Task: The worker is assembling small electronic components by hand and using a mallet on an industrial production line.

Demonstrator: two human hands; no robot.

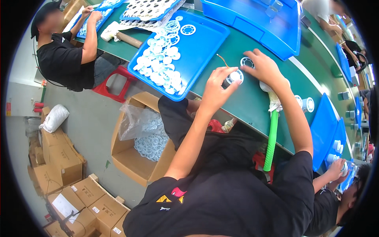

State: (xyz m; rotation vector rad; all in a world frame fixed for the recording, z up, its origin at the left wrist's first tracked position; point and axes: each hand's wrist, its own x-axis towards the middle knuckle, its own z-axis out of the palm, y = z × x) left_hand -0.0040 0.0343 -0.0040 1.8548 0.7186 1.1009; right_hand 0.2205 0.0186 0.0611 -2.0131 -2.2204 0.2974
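Hands (215,89) (267,68) at 2 round, slotted white parts (234,76) (247,58)

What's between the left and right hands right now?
In the head view, a white round part held by the left hand and a white ring at the right hand's fingers; green tabletop shows beneath.

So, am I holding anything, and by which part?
Your left hand holds a white round part by its edge; your right hand seems to pinch a white ring by its rim.
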